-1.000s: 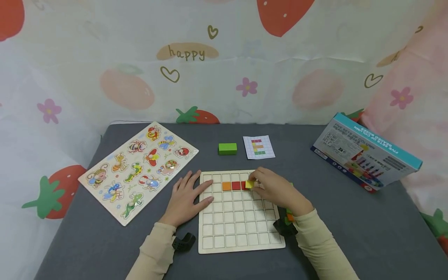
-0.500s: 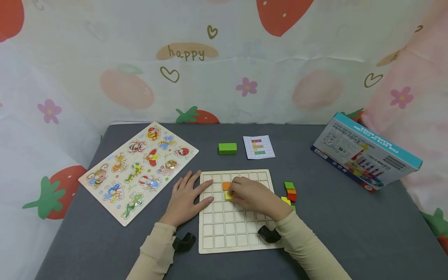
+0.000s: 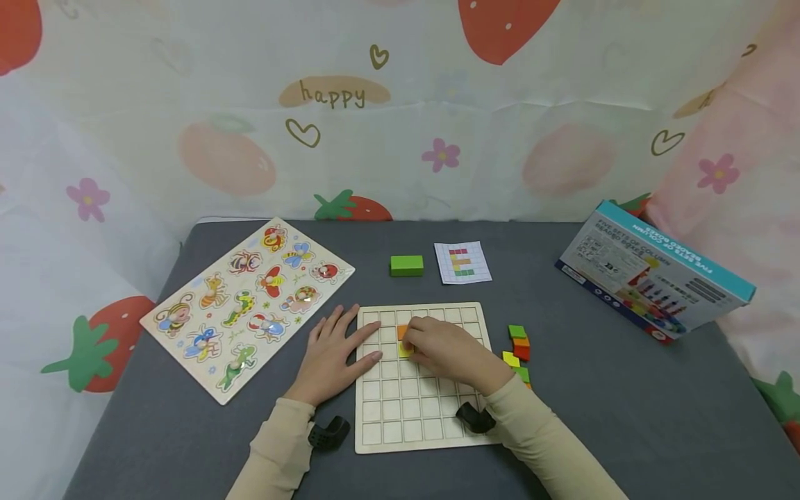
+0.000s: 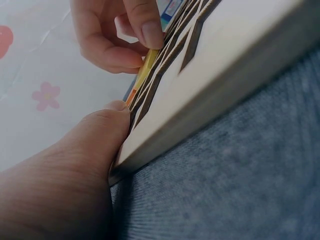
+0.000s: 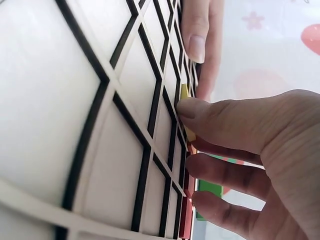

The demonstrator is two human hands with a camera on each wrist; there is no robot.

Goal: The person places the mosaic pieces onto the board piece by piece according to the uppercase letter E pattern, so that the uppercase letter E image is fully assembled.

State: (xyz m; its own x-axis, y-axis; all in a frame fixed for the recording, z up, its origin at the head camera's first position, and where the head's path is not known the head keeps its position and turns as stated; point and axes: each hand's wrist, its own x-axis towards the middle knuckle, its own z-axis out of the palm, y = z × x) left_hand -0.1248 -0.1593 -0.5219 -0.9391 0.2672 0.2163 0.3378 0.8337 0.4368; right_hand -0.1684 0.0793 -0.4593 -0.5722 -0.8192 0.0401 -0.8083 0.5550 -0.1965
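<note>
A pale grid board (image 3: 409, 430) lies on the table, with my left hand (image 3: 331, 361) resting flat and spread over its left edge. My right hand (image 3: 456, 354) pinches a yellow square tile (image 3: 405, 350) at the cell just below an orange tile (image 3: 402, 332). In the right wrist view the thumb lies against the yellow tile (image 5: 188, 125), and red tiles (image 5: 185, 217) sit in the board near the curled fingers. Those red tiles are hidden under the right hand in the head view. The left wrist view shows the right thumb and index finger at the yellow tile (image 4: 146, 70).
Several loose green, orange, red and yellow tiles (image 3: 516, 354) lie right of the board. Behind it are a green block (image 3: 406, 266) and a pattern card (image 3: 463, 263). An insect puzzle board (image 3: 250, 305) lies at left; a box (image 3: 650, 271) stands at right.
My right hand has moved left across the board with the yellow tile, from beside the red tiles to the cell below the orange one. The left hand has stayed in place.
</note>
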